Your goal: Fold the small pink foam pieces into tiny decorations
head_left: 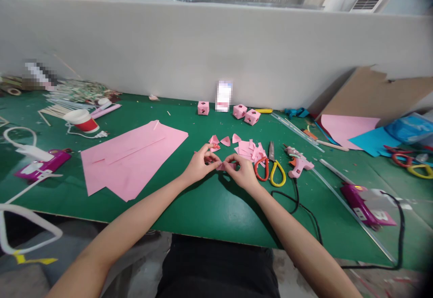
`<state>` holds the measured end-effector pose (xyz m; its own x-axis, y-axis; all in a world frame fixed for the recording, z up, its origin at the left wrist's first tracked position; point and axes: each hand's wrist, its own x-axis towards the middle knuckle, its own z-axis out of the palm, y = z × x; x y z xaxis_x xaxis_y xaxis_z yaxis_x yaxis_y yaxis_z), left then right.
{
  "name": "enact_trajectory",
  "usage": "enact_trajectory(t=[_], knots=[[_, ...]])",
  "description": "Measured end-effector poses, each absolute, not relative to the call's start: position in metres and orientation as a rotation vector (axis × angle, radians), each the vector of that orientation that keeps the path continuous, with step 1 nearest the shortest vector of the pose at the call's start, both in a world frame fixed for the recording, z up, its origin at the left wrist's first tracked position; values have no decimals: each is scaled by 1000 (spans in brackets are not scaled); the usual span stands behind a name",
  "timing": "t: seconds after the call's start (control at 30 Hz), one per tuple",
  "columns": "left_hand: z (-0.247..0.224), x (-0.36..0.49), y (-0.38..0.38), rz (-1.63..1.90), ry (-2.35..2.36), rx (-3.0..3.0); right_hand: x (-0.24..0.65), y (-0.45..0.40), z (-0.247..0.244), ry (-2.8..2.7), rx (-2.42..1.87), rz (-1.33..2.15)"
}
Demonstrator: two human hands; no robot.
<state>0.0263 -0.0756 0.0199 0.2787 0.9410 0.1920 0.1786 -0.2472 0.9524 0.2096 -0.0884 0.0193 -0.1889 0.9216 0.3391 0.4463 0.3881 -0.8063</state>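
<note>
Between my left hand (203, 164) and my right hand (238, 170), a small pink paper piece (221, 166) is pinched at the fingertips of both, just above the green table. Folded pink pieces (225, 141) lie just beyond my fingers. Cut pink paper scraps (249, 149) are heaped beyond my right hand. Scissors (271, 165) with one red and one yellow handle rest to its right, beside a pink glue gun (299, 163). Three pink paper cubes stand farther back, one (203, 108) on the left and two (246, 114) on the right.
Large pink sheets (131, 162) cover the table's left part, near a red and white cup (82, 121). Purple power strips lie at left (43, 165) and right (367, 205). A black cord (313, 219) and clear sticks (352, 212) run across the right side.
</note>
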Motion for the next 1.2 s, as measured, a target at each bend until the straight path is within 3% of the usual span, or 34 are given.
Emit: enact_trajectory(t=[1.2], knots=[[20,26,-74,1041,1073,1631,208,-91,18,-1828,-1191,713]])
